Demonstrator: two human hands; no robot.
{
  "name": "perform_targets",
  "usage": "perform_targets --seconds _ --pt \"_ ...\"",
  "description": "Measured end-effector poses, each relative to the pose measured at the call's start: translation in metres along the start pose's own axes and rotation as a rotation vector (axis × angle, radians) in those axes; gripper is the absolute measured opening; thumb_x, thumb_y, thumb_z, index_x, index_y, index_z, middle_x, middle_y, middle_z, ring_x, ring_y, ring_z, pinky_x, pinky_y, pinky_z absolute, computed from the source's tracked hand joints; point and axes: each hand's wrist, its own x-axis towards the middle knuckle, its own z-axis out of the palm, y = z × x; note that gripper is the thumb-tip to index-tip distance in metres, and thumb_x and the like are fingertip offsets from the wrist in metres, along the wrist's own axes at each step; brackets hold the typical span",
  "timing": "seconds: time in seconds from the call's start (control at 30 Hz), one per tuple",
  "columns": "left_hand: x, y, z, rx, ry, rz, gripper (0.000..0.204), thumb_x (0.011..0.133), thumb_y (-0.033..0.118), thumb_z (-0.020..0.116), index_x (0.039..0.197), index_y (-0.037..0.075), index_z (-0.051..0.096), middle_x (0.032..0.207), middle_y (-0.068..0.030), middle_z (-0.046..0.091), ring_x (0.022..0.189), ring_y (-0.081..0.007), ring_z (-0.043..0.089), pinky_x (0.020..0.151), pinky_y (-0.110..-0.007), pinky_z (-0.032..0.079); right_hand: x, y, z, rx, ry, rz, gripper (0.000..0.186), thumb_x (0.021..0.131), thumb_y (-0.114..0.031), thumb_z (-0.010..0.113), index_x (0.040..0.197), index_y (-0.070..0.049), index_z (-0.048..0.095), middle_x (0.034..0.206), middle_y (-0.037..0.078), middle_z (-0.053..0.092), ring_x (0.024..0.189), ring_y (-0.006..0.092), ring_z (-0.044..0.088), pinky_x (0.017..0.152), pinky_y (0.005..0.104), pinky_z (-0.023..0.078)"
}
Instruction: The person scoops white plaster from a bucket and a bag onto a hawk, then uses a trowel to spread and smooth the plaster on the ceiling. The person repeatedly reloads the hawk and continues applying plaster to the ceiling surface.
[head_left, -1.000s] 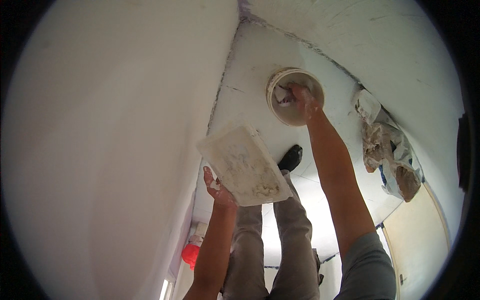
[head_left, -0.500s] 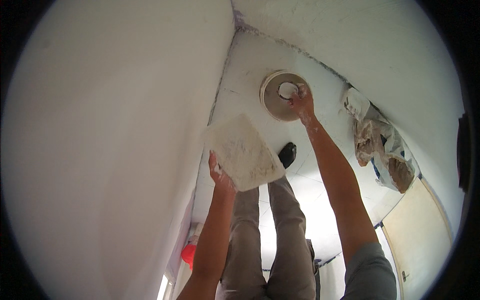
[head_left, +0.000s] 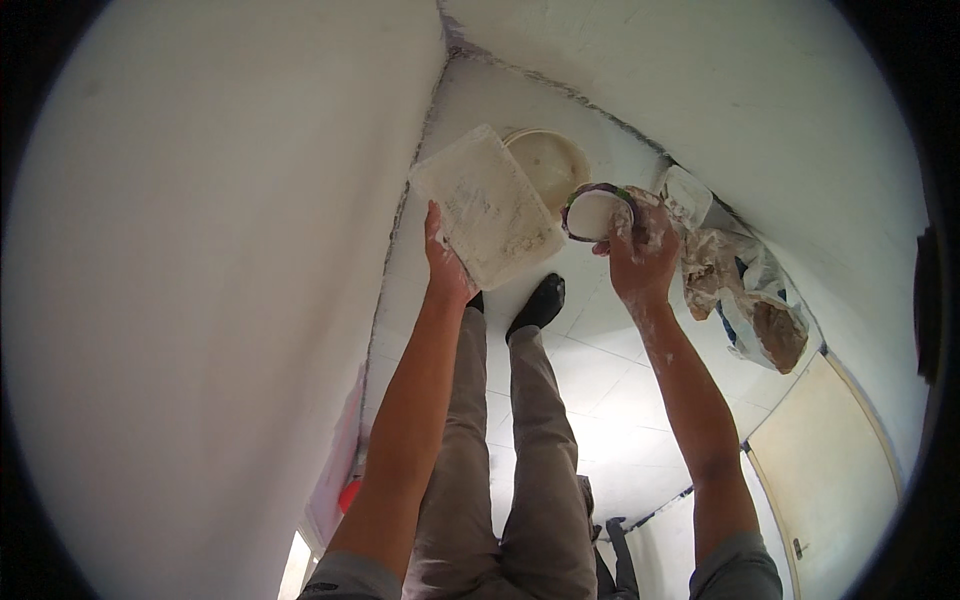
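Observation:
A rectangular, whitish flat tray, smeared with grey-white residue, is gripped at its lower left edge by my left hand. My right hand, dusted white, has its fingers wrapped round a small round cup with a dark patterned rim and a white inside. The cup is raised just right of the tray and in front of a round pale bucket on the floor. Part of the bucket is hidden behind the tray's right edge. What fills the bucket looks pale, but I cannot make it out clearly.
Crumpled white and brown bags lie along the right wall. A large white wall rises close on the left. Below are my shoe and the pale tiled floor. A cream door stands at the lower right.
My right hand has lifted the cup out from over the bucket, bringing it up and toward me. The tray in my left hand has moved up the picture, now overlapping the bucket.

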Motion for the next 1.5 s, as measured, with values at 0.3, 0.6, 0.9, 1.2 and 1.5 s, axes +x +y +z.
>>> perform_targets --seconds 0.3,0.6,0.9,1.2,1.5 --pt "0.009 -0.022 0.047 -0.063 -0.027 0.010 0.070 0.094 0.060 0.038 0.142 0.009 0.038 0.137 -0.0147 0.049 0.122 -0.0303 0.051 0.100 -0.045 0.044 -0.010 -0.028 0.000 -0.031 -0.105 -0.248 0.027 0.088 -0.001 0.060 0.112 0.009 0.054 0.098 0.020 0.066 0.072 0.0200 0.068 0.057 0.0284 0.060" --pt "0.006 -0.021 0.070 -0.118 -0.070 0.014 0.069 0.094 0.060 0.040 0.141 0.010 0.039 0.135 -0.0134 0.050 0.120 -0.0293 0.052 0.099 -0.045 0.045 -0.011 -0.012 0.008 -0.251 -0.093 -0.587 0.026 0.089 -0.004 0.062 0.112 0.005 0.055 0.096 0.022 0.067 0.070 0.0222 0.070 0.053 0.0306 0.060" --pt "0.016 -0.021 0.073 -0.134 -0.113 0.131 0.065 0.097 0.057 0.036 0.140 0.009 0.038 0.133 -0.0133 0.051 0.118 -0.0276 0.054 0.098 -0.043 0.047 -0.024 -0.023 0.011 -0.385 -0.070 -0.736 0.032 0.083 -0.013 0.071 0.107 0.002 0.057 0.083 0.019 0.068 0.068 0.0285 0.071 0.058 0.0329 0.055" --pt "0.008 -0.021 0.074 -0.185 -0.124 0.049 0.067 0.096 0.058 0.037 0.142 0.009 0.036 0.134 -0.0137 0.050 0.118 -0.0292 0.054 0.097 -0.044 0.048 -0.016 -0.021 0.008 -0.352 -0.081 -0.781 0.029 0.088 -0.012 0.066 0.110 0.002 0.055 0.080 0.018 0.067 0.065 0.0240 0.070 0.052 0.0300 0.054" --pt "0.017 -0.026 0.045 -0.169 -0.104 0.010 0.072 0.093 0.062 0.038 0.143 0.010 0.037 0.136 -0.0135 0.048 0.123 -0.0304 0.050 0.102 -0.046 0.042 -0.008 -0.048 0.024 0.334 0.119 0.103 0.018 0.095 -0.004 0.052 0.111 0.003 0.050 0.091 0.014 0.063 0.063 0.0166 0.061 0.048 0.0282 0.050"
